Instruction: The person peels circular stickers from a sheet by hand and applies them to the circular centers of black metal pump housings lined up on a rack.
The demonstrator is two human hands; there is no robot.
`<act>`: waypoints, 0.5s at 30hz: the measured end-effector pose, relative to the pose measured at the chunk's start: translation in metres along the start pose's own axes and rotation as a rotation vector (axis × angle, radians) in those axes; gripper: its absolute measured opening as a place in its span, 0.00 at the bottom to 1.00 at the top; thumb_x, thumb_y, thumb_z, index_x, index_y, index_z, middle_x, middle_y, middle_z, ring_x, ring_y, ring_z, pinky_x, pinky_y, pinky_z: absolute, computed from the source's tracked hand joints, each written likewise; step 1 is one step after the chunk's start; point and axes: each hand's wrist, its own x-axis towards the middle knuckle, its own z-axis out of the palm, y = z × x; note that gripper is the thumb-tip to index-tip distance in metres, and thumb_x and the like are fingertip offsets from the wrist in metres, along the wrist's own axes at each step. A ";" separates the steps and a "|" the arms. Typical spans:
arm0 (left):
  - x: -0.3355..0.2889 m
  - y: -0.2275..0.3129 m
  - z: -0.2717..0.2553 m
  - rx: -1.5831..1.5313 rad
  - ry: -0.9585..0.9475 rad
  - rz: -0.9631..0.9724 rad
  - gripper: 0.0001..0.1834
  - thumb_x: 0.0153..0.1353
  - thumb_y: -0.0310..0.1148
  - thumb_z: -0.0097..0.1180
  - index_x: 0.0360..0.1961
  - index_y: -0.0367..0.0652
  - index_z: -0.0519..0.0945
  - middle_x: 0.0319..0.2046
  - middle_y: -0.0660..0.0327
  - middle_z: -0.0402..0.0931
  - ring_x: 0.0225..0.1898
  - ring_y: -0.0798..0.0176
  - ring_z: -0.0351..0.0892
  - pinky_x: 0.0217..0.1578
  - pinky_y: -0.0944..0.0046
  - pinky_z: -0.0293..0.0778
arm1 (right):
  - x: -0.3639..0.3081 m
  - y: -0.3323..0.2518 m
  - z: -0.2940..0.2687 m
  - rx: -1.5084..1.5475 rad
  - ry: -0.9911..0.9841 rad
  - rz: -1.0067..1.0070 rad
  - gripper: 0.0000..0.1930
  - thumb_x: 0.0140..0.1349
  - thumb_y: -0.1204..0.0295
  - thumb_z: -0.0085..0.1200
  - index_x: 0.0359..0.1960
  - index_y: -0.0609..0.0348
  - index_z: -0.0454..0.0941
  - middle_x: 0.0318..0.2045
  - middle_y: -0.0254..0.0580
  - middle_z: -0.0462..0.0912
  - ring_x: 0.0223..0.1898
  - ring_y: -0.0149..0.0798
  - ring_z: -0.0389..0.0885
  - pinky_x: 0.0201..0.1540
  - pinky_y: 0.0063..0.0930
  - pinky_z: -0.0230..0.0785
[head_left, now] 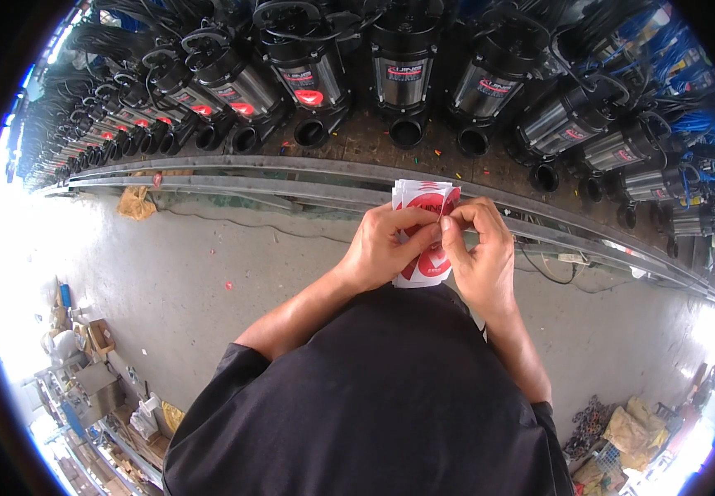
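In front of my body is a stack of red and white sticker sheets (433, 266). My left hand (374, 250) grips the stack from its left side, thumb and fingers closed on it. At the stack's right edge, my right hand (488, 260) is closed in a pinch at the top sticker, with thumb and index fingertip together. A red edge seems lifted between the fingertips, but the fingers partly hide it. Just beyond the stack stands a pump (403, 74) with a black top and a steel body, showing no round red sticker.
A long row of similar pumps stands on a dark bench with a metal rail (291, 183). Several to the left, such as this pump (299, 70), bear red stickers on the lower body. A cable (250, 225) lies on the grey floor. Boxes and scraps (97, 364) lie behind left.
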 end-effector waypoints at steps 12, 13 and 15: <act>-0.003 -0.025 0.003 -0.315 -0.010 -0.151 0.10 0.72 0.29 0.64 0.48 0.32 0.87 0.39 0.64 0.86 0.40 0.75 0.80 0.42 0.70 0.78 | 0.000 0.005 -0.001 0.082 0.057 -0.001 0.05 0.68 0.77 0.64 0.39 0.65 0.79 0.38 0.45 0.81 0.38 0.42 0.81 0.40 0.33 0.74; -0.004 -0.029 0.004 -0.344 -0.015 -0.149 0.10 0.72 0.28 0.64 0.49 0.32 0.87 0.39 0.65 0.86 0.41 0.75 0.80 0.43 0.70 0.79 | 0.001 0.009 -0.004 -0.011 0.106 -0.017 0.08 0.68 0.75 0.66 0.44 0.63 0.80 0.43 0.45 0.81 0.41 0.41 0.82 0.41 0.32 0.75; -0.004 -0.032 0.005 -0.380 -0.014 -0.167 0.11 0.72 0.28 0.63 0.50 0.32 0.87 0.39 0.65 0.86 0.41 0.75 0.80 0.43 0.70 0.78 | 0.005 0.011 -0.013 -0.069 0.077 0.007 0.15 0.67 0.75 0.68 0.53 0.60 0.80 0.45 0.43 0.81 0.44 0.38 0.81 0.42 0.30 0.75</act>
